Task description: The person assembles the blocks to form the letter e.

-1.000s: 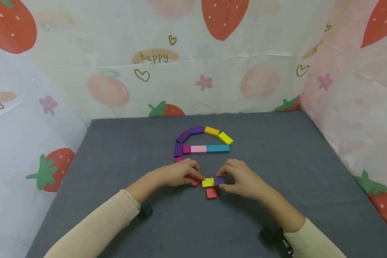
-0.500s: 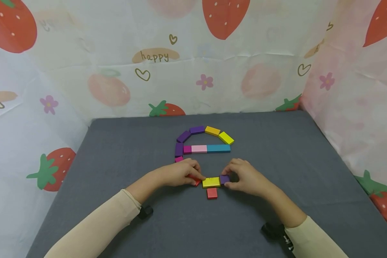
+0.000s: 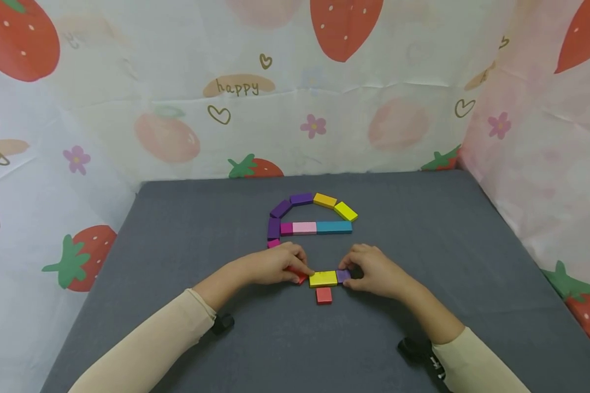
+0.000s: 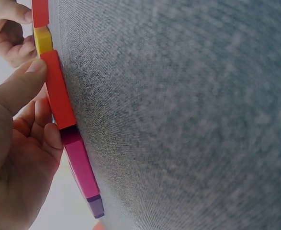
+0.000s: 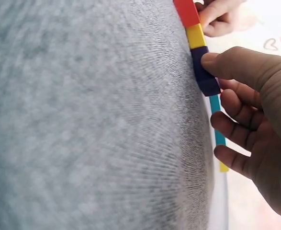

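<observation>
My left hand (image 3: 282, 263) holds a red block (image 4: 59, 93) between thumb and fingers, covering most of it in the head view. Against that block's right end lies a yellow block (image 3: 323, 279). At the yellow block's other end, a purple block (image 5: 203, 67) is pinched between the thumb and fingers of my right hand (image 3: 376, 273). A second red block (image 3: 324, 296) lies just in front of the yellow one. Beyond the held red block, a magenta block (image 4: 81, 165) continues the line and is partly hidden by my left hand in the head view.
Farther back, several purple, orange and yellow blocks (image 3: 302, 199) form an arch. Below it runs a straight row of magenta, pink (image 3: 304, 228) and blue (image 3: 334, 227) blocks. Grey cloth covers the table (image 3: 201, 218), and a strawberry-print curtain (image 3: 275, 131) surrounds it.
My right hand has moved slightly right with the purple block, so more of the yellow block shows. My left hand has stayed in place on the red block.
</observation>
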`<state>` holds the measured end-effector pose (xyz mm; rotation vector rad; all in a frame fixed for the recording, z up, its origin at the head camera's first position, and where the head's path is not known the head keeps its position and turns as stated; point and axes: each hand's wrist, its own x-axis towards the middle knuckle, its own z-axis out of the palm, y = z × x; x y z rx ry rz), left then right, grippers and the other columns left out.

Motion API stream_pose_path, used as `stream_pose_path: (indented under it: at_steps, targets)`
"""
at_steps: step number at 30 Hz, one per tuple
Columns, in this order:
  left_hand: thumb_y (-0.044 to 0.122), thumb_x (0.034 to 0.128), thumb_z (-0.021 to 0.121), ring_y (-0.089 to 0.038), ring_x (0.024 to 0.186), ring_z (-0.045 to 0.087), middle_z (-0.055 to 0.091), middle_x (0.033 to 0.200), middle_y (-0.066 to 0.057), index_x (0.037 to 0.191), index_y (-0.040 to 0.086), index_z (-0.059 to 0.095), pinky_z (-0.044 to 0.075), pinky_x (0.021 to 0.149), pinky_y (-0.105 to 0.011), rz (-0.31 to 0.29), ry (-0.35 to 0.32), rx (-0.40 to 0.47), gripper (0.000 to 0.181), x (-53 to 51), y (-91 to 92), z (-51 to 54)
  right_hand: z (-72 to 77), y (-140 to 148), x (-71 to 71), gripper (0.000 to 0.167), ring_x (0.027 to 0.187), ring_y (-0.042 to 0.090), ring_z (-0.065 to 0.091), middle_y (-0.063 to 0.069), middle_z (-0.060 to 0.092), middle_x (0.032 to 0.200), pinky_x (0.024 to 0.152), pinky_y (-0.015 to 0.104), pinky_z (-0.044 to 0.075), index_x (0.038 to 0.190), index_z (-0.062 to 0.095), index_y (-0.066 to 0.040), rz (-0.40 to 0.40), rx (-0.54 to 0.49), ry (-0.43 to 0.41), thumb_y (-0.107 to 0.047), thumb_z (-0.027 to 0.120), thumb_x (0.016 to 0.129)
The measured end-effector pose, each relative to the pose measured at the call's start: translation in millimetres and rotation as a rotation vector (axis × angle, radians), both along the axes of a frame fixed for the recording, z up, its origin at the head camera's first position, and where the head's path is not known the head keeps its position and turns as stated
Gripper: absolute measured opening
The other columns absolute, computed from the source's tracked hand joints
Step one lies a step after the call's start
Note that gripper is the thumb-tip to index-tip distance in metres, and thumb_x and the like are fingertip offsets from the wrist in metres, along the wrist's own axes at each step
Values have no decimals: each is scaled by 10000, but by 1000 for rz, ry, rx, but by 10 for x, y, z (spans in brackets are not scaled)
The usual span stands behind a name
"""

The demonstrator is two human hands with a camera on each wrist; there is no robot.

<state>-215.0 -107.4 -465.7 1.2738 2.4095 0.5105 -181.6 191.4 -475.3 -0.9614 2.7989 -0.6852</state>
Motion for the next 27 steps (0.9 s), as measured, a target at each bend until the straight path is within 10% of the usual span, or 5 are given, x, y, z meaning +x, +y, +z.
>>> stream_pose_path:
  at_steps: [27]
  targets:
    - [262, 1003, 672, -106, 1096, 465, 579, 1172, 60, 1337, 299, 700, 463, 945, -272, 7, -17, 4, 337, -6, 8, 21, 1, 12, 8, 271, 952, 99, 516, -105, 610, 998, 917, 430, 423, 1097, 746, -199, 0, 6, 20, -300, 840, 863]
